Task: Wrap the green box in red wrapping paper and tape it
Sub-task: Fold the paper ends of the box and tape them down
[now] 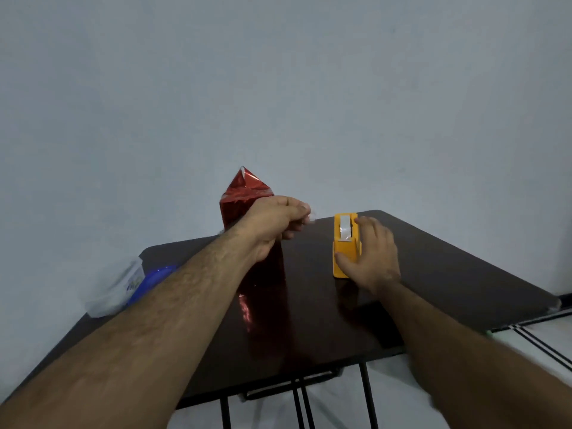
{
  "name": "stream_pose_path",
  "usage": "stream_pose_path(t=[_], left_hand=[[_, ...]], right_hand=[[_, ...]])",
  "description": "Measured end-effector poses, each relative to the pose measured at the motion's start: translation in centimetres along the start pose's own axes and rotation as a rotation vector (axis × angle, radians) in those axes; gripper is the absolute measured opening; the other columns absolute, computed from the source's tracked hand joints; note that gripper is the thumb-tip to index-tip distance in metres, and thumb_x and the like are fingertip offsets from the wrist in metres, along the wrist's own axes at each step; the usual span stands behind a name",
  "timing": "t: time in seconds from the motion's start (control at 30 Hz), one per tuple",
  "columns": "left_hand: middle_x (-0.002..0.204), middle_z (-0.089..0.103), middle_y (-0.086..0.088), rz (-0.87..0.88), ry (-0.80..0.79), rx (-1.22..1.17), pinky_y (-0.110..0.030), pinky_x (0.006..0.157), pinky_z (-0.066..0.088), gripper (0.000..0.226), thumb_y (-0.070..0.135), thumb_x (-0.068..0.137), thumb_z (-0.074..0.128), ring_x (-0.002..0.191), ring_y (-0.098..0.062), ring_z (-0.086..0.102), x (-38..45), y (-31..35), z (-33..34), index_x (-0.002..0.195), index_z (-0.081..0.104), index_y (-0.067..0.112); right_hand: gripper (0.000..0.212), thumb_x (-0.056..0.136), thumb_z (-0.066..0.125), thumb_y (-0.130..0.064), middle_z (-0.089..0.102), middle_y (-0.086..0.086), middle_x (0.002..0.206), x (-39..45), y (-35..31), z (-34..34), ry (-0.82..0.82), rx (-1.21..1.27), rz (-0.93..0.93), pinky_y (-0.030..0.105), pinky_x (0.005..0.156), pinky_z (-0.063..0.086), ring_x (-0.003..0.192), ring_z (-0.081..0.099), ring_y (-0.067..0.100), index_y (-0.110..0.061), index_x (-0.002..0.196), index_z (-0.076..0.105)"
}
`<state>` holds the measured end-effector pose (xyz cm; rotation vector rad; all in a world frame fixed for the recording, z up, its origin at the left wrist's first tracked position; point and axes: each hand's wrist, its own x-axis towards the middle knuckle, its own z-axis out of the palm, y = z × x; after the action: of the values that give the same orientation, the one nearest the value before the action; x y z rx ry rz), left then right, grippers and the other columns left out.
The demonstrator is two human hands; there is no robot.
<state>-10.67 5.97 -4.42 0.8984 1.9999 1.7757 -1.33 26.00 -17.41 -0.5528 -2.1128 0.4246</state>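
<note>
fig.: head view of a dark brown glossy folding table [448, 274] w/ thin black metal legs, set against a plain grey wall.

centre-left: tall upright box wrapped in shiny red foil paper [244, 199], standing on the table toward its far edge. no green shows; foil covers all visible faces. top end unfinished: paper rises to a creased, pointed peak w/ a white underside sliver at the tip. foil is smooth and mirror-like on the sides, crinkled at the top; its red reflection runs down the tabletop.

left hand [275, 222], in front of the box's upper part: fingers curled, thumb and forefinger pinching a short strip of clear tape [312, 217] that sticks out to the right. whether the hand touches the box cannot be told.

right: orange-yellow plastic tape dispenser [345, 246], blocky, w/ a roll of whitish clear tape in its top slot, resting on the table well right of the box. right hand [371, 258] holds it: fingers along its right side, thumb against the near lower front.

far left edge: translucent plastic container w/ blue lid [130, 286], blurred; printing on it unreadable.
</note>
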Motion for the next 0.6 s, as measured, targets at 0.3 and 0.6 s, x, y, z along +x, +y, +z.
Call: stream_pose_path(t=[0.3,0.6], left_hand=[[0.084,0.076,-0.001,0.102,0.087,0.179,-0.03,0.065,0.046,0.007,0.016,0.096,0.076,0.066,-0.011,0.06,0.1,4.1,-11.1,0.089,0.078,0.017],[0.08,0.076,-0.001,0.057,0.141,0.261,-0.027,0.058,0.041,0.009,0.011,0.097,0.071,0.065,-0.013,0.056,4.0,3.9,-17.4,0.1,0.079,0.008]], right_hand=[[0.043,0.094,0.07,-0.048,0.06,-0.003,0.131,8.0,-12.8,0.6,-0.008,0.41,-0.08,0.039,0.101,0.049,0.12,0.056,0.019,-0.019,0.127,0.066],[0.078,0.062,0.083,-0.073,0.073,-0.002,0.117,14.2,-19.2,3.4,-0.661,0.478,0.348,0.048,0.098,0.052,0.108,0.067,0.021,-0.023,0.12,0.07]])
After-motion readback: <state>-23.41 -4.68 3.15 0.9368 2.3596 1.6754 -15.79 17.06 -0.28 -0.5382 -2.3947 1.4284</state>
